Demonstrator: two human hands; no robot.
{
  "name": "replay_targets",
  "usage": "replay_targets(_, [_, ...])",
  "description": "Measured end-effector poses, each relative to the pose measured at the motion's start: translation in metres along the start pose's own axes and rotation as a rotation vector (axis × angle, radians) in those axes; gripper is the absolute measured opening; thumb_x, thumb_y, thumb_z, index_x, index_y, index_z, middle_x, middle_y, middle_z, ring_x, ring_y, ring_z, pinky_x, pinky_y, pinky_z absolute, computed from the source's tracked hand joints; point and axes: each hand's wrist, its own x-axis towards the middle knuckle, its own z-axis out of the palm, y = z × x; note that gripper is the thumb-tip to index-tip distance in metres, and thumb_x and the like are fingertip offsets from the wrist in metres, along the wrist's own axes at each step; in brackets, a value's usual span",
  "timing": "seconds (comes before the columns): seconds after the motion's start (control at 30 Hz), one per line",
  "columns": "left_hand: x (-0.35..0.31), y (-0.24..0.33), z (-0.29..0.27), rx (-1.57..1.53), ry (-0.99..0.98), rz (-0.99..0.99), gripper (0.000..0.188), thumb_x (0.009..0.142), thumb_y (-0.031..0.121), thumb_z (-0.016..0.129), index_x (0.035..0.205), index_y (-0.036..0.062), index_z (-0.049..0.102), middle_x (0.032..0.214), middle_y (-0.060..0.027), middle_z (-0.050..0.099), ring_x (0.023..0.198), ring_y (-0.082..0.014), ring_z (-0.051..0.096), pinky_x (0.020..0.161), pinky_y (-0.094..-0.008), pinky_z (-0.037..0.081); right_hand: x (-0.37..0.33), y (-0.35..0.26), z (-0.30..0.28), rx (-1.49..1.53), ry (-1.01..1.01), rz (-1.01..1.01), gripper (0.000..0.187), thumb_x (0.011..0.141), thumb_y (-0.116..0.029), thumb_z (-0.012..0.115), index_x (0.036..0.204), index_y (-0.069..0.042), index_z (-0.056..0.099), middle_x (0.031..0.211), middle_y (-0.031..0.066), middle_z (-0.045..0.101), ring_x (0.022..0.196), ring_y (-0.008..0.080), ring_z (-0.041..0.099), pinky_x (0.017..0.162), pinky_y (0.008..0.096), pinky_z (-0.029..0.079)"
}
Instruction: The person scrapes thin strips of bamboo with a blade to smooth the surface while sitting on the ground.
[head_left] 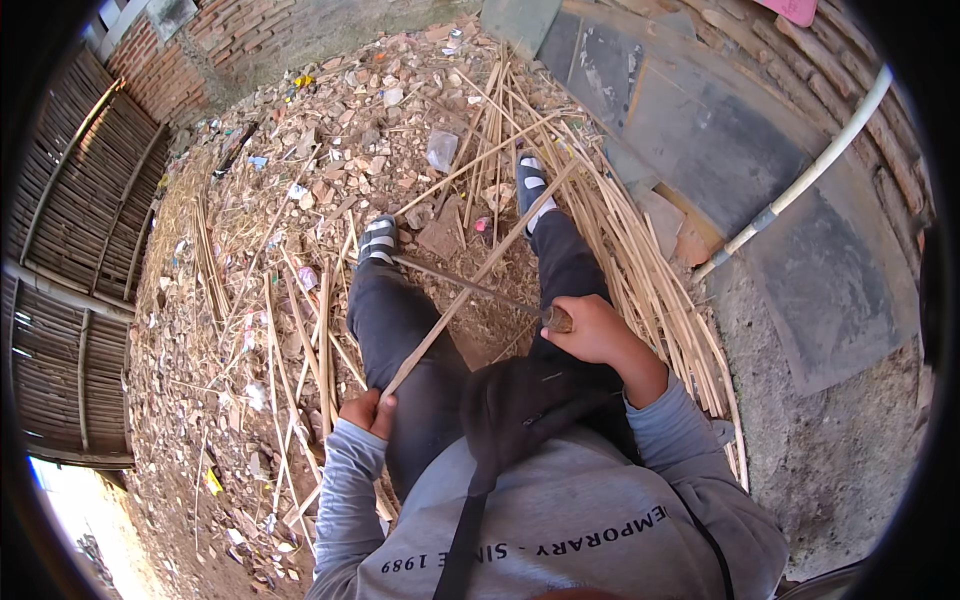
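A long pale bamboo strip (427, 346) slants up and away to the right across my lap, its near end closed in the fingers of my left hand (368, 412). My right hand (598, 332) is wrapped round the wooden handle of a long-bladed knife (508, 300). Its thin dark blade points left and crosses the strip between my knees; which lies on top there I cannot tell. Beside my right leg lies a large bundle of similar bamboo strips (655, 300).
Loose strips (325, 350) lie left of my legs, with more beyond my feet. Rubble and litter cover the ground (300, 180). A bamboo-slat wall (75, 190) stands at left, a brick wall (225, 50) at the back. Dark panels (715, 125) and a pale pole (810, 170) are at right.
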Motion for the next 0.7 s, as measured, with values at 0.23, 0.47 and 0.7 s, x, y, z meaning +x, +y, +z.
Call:
replay_targets(0.23, [-0.003,-0.002,-0.002,0.008,-0.044,-0.068,0.063,0.100,0.057,0.055,0.076,-0.0007,0.054,0.059,-0.0129,0.046,0.057,-0.0233,0.045,0.057,-0.0411,0.039,0.010,0.003,-0.014,-0.059,0.074,0.017,0.033,0.080,-0.030,0.079,0.096,-0.002,0.069,0.086,0.0216,0.069,0.085,0.0420,0.067,0.074,0.0468,0.053])
replay_targets(0.47, [0.000,-0.001,0.002,0.000,-0.008,-0.011,0.047,0.099,0.039,0.060,0.076,-0.0009,0.054,0.057,-0.0185,0.046,0.053,-0.0336,0.046,0.055,-0.0440,0.039,0.004,0.009,-0.006,-0.015,0.152,-0.008,0.034,0.081,-0.029,0.078,0.097,0.000,0.068,0.086,0.0241,0.068,0.087,0.0438,0.067,0.076,0.0483,0.053])
replay_targets(0.7, [0.000,0.001,-0.001,-0.006,-0.013,-0.028,0.046,0.099,0.038,0.061,0.075,-0.0005,0.053,0.057,-0.0162,0.045,0.053,-0.0286,0.043,0.055,-0.0431,0.039,0.005,-0.009,-0.010,-0.048,-0.027,-0.025,0.033,0.081,-0.028,0.078,0.096,-0.001,0.069,0.082,0.0242,0.067,0.083,0.0447,0.066,0.073,0.0481,0.052])
